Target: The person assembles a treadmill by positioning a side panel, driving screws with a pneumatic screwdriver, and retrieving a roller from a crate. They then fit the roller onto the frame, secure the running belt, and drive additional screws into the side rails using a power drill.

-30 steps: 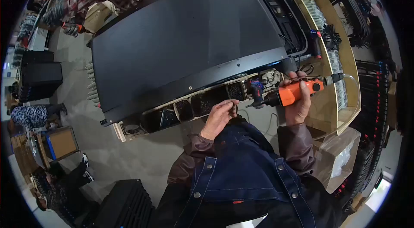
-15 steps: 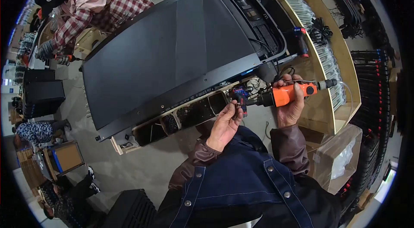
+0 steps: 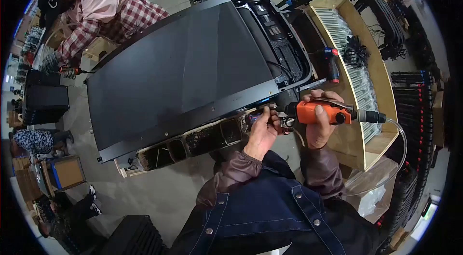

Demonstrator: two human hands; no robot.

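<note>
My right hand [image 3: 322, 125] is wrapped round an orange air screwdriver [image 3: 313, 112], its nose pointing left and a clear hose at its rear. At the nose, my left hand [image 3: 263, 132] is closed in a pinch; whatever small thing sits between the fingertips is too small to name. Both hands are just off the near right corner of a large black treadmill deck [image 3: 178, 72]. Below its near edge, beside my left hand, runs a parts tray [image 3: 205, 140] with several dark compartments holding small hardware.
A wooden bin [image 3: 359, 127] of plastic-wrapped parts stands on the right, with a red-and-blue cordless driver [image 3: 332, 64] by its near side. Across the deck, a co-worker in a checked shirt [image 3: 140, 14] holds another driver [image 3: 70, 71]. Black stacked parts [image 3: 137, 235] stand lower left.
My left hand has risen slightly to the right, staying near the screwdriver's nose. The screwdriver has shifted a little left, its hose now showing more of its curve. The whole view has shifted slightly.
</note>
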